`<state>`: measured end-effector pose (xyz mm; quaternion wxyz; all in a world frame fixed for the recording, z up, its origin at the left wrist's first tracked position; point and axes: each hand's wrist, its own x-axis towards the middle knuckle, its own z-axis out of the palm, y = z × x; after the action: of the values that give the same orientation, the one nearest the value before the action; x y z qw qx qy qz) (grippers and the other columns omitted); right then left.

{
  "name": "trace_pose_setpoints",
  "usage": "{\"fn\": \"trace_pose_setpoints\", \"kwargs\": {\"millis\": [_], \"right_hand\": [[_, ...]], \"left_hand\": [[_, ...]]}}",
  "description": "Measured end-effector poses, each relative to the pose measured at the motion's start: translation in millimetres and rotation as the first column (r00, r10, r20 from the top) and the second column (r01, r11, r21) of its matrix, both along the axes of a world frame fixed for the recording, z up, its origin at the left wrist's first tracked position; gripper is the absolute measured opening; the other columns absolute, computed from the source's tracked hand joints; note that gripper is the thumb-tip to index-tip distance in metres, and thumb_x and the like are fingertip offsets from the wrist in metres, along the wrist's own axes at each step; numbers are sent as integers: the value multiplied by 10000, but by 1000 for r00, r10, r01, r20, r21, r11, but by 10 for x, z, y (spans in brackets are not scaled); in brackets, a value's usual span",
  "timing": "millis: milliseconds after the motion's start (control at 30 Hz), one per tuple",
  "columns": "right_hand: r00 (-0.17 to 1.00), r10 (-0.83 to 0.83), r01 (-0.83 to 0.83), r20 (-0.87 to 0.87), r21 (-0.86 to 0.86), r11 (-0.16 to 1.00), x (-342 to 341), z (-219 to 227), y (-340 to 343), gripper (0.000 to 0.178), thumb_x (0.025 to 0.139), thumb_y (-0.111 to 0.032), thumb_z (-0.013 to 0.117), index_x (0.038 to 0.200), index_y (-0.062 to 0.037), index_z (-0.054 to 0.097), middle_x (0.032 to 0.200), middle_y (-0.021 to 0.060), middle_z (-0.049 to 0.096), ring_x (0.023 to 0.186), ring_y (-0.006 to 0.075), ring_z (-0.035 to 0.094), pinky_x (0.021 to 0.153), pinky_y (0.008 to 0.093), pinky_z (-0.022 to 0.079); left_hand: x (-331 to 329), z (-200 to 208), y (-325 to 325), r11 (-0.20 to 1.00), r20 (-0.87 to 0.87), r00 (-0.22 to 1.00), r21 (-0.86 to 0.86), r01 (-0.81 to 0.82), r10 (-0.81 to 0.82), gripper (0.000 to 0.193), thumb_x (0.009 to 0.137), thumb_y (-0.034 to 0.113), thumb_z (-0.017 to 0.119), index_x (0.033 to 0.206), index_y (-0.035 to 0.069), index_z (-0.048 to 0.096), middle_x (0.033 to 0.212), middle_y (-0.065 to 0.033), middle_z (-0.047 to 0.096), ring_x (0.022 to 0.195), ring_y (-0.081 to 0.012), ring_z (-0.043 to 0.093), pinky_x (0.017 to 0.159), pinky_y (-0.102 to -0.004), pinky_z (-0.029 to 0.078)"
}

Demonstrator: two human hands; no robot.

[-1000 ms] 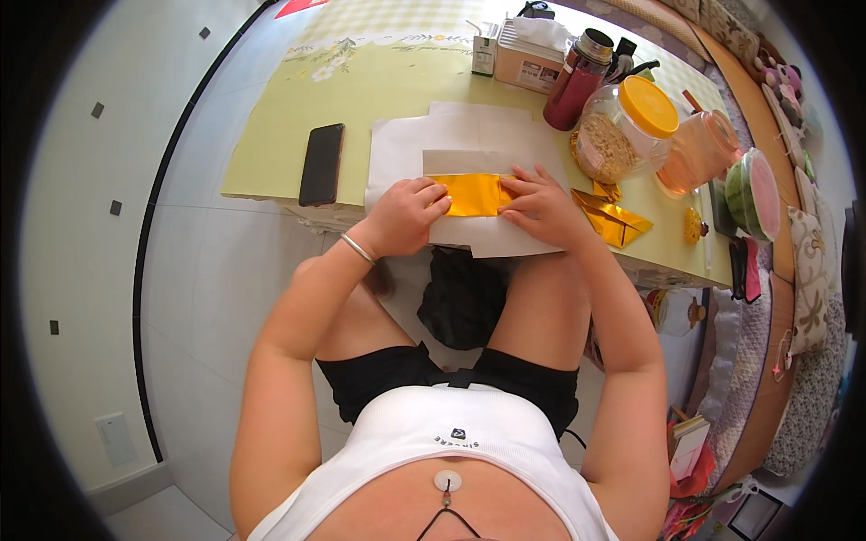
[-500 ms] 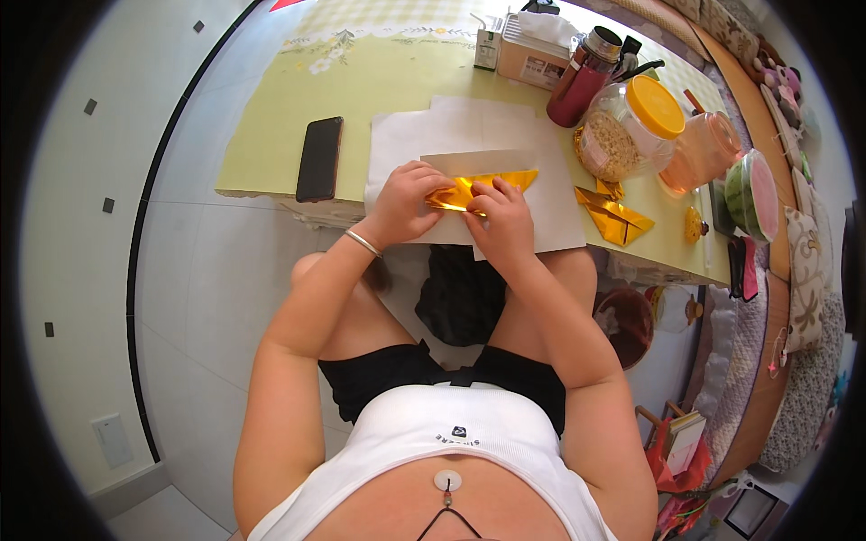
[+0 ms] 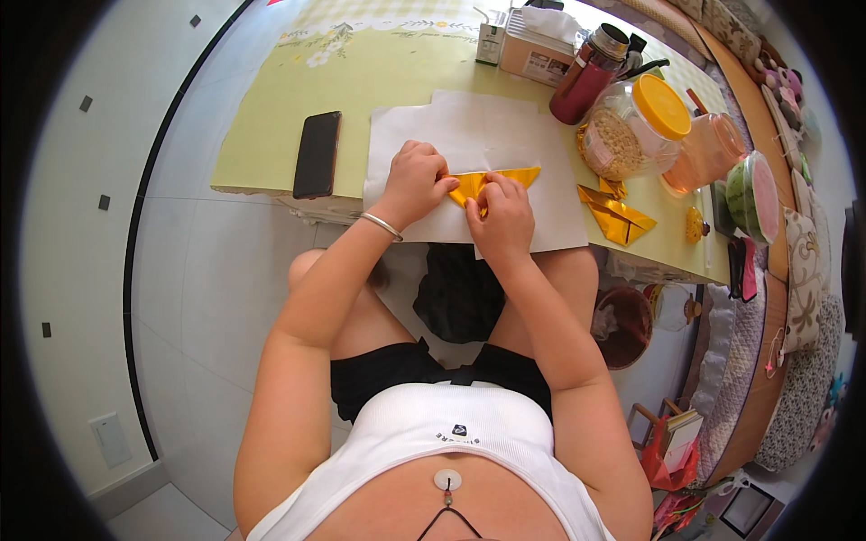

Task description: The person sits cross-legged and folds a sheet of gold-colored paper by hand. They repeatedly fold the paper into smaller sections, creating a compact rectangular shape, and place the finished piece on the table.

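A sheet of shiny gold foil paper (image 3: 467,187), folded to a long pointed shape, lies over white paper (image 3: 406,126) on the table. At its left end my left hand (image 3: 417,185) pinches the foil, fingertips closed on the edge. My right hand (image 3: 502,216) grips the middle of the folded piece with thumb and bent fingers, and hides part of it. The foil's right tip sticks out past that hand. A second folded gold foil piece (image 3: 617,216) rests on the table to the right, touched by neither hand.
A black phone (image 3: 317,155) lies at the left. Along the back right stand a tissue box (image 3: 532,54), a dark red thermos (image 3: 588,77), a yellow-lidded jar (image 3: 622,135), a pink pitcher (image 3: 704,153) and a cut watermelon (image 3: 751,198). A bin (image 3: 622,329) is below the table's edge.
The pale flap that stood behind the gold strip no longer shows. The foil now has a downward-pointing shape between my hands. My left hand has moved slightly right and up.
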<state>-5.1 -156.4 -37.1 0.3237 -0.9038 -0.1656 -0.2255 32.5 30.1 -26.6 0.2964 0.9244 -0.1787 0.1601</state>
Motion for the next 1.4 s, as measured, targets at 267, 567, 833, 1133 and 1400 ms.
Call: {"fn": "trace_pose_setpoints", "kwargs": {"millis": [267,567,833,1133,1400], "right_hand": [[995,6,3,97,-92,996,8,-59,10,301,844,-142,714,1140,-172,759,1185,130,648,1069,343,590,990,455,484],[994,10,9,110,-172,985,17,-88,33,345,834,-118,685,1175,-122,741,1203,137,603,1086,343,563,1002,492,465],[992,22,9,127,-236,972,23,-82,32,361,829,-135,685,1186,-104,729,1179,124,585,1077,337,554,986,490,470],[995,24,5,95,-292,956,18,-43,7,393,874,-138,672,1266,-111,686,1234,124,601,1091,327,567,970,431,486],[999,-42,31,-32,-287,957,534,170,-354,614,839,-14,632,1436,-117,531,1332,137,574,1201,327,579,858,389,561]], "left_hand": [[-19,0,-57,997,19,998,33,-66,65,184,736,167,825,709,56,680,838,-87,637,931,-311,572,828,-416,478],[-26,25,-70,995,-8,997,52,-81,82,178,725,164,834,767,58,697,826,-74,633,942,-307,576,826,-422,474],[-358,-93,56,955,325,937,296,28,-129,313,784,83,673,1090,34,719,1058,-136,695,1024,-325,633,914,-391,491],[-679,-2,-148,876,306,948,477,-69,-91,431,826,79,623,1251,115,683,1203,-240,655,1118,-384,620,986,-446,449],[-199,409,-221,877,-186,968,477,-58,166,445,754,180,782,1179,94,679,1142,-112,658,1144,-325,575,1022,-452,398]]}}
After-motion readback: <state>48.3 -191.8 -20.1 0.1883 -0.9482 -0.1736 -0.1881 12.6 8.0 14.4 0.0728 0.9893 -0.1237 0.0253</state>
